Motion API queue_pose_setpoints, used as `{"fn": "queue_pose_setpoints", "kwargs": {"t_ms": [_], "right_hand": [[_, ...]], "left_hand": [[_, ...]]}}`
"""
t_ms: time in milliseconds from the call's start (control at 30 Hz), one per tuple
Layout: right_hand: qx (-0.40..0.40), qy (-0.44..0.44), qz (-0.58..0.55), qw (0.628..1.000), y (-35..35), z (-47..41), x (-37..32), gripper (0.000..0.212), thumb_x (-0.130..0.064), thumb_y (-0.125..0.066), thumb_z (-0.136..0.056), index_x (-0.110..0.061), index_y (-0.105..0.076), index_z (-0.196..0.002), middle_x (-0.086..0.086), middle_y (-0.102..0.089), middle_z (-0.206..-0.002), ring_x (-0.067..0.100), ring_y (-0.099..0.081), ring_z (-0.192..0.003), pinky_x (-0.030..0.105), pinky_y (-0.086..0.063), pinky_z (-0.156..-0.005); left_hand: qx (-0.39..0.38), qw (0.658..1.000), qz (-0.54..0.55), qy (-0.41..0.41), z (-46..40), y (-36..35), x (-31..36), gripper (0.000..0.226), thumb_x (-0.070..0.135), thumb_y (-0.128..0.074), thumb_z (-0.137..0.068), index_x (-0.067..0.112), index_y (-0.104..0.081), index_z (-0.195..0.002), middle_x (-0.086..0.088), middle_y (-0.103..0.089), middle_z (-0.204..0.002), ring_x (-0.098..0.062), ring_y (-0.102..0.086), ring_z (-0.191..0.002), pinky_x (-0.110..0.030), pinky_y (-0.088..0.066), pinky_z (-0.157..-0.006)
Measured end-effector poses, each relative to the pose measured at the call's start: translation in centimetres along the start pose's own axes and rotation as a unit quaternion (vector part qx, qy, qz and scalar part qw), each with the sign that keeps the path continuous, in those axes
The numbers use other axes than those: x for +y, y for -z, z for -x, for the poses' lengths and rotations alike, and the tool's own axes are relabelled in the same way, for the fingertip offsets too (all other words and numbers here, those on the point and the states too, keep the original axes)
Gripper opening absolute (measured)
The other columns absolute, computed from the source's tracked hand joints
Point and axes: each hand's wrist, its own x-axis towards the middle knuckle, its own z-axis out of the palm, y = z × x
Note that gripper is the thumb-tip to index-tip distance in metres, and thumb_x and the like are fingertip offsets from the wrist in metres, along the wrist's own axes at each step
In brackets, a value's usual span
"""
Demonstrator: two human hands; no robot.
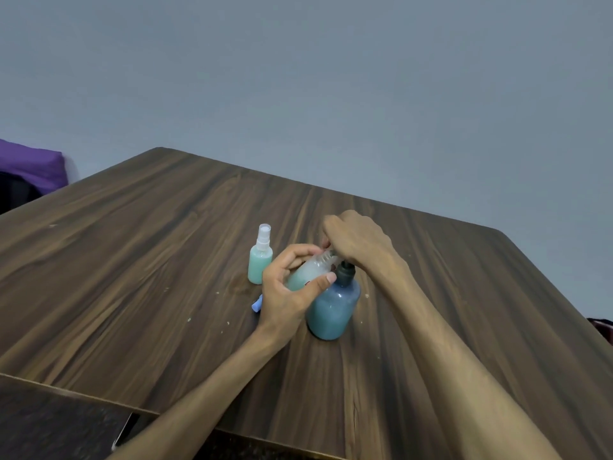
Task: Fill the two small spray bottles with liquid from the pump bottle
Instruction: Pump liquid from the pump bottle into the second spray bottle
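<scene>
A blue pump bottle (333, 308) with a dark collar stands on the wooden table (166, 260). My right hand (358, 240) sits curled over its pump head, which is hidden beneath it. My left hand (292, 287) grips a small clear spray bottle (310, 270), tilted with its open threaded neck up against the pump. A little green liquid shows in it. A second small spray bottle (260, 262), capped and full of green liquid, stands upright just left of my hands.
A small blue cap-like piece (256, 305) lies on the table behind my left wrist. Something purple (33, 166) sits beyond the table's far left corner. The table's near edge runs along the bottom left.
</scene>
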Motion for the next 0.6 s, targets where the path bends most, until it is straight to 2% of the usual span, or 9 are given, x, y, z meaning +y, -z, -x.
{"fn": "queue_pose_setpoints", "kwargs": {"t_ms": [200,267,367,500,600], "right_hand": [[-0.006,-0.003,0.004,1.0,-0.41,-0.25,0.36,0.04,-0.035,-0.039,-0.092,-0.015,-0.073,-0.102,0.005,-0.07,-0.101,0.029,-0.062,-0.091,0.041,-0.046,-0.083],[0.007,-0.001,-0.004,1.0,-0.2,-0.39,0.33,0.041,-0.036,-0.039,-0.09,-0.016,-0.073,-0.098,0.004,-0.071,-0.098,0.027,-0.063,-0.089,0.041,-0.048,-0.083],[-0.016,0.0,-0.008,1.0,-0.44,-0.46,0.03,0.045,-0.038,-0.037,-0.085,-0.016,-0.073,-0.097,0.007,-0.071,-0.1,0.029,-0.063,-0.09,0.044,-0.051,-0.086],[-0.004,0.002,-0.007,1.0,-0.25,-0.28,0.27,0.042,-0.037,-0.039,-0.086,-0.016,-0.074,-0.094,0.004,-0.072,-0.095,0.027,-0.064,-0.088,0.041,-0.047,-0.078],[-0.019,0.0,-0.011,1.0,-0.49,-0.36,0.08,0.045,-0.038,-0.036,-0.084,-0.016,-0.073,-0.096,0.005,-0.07,-0.097,0.028,-0.063,-0.089,0.043,-0.05,-0.083]], "left_hand": [[-0.004,1.0,0.001,0.004,0.02,-0.04,0.15,0.033,0.003,-0.083,-0.076,0.005,-0.069,-0.107,0.002,-0.077,-0.099,-0.019,-0.075,-0.095,-0.027,-0.058,-0.084],[-0.003,1.0,0.001,-0.005,0.01,-0.09,0.22,0.033,0.002,-0.082,-0.077,0.003,-0.069,-0.107,0.002,-0.077,-0.1,-0.019,-0.075,-0.096,-0.027,-0.059,-0.085],[-0.008,1.0,-0.003,-0.003,-0.19,-0.05,0.16,0.033,0.002,-0.083,-0.077,0.005,-0.07,-0.107,0.0,-0.077,-0.101,-0.02,-0.074,-0.096,-0.029,-0.059,-0.085],[-0.002,1.0,0.003,-0.002,-0.01,0.01,0.1,0.033,0.003,-0.083,-0.077,0.004,-0.069,-0.107,-0.001,-0.077,-0.101,-0.022,-0.075,-0.096,-0.031,-0.059,-0.085],[-0.007,1.0,0.003,-0.001,-0.17,-0.07,0.13,0.035,0.009,-0.086,-0.075,0.008,-0.07,-0.106,0.001,-0.077,-0.101,-0.021,-0.075,-0.097,-0.031,-0.059,-0.086]]}}
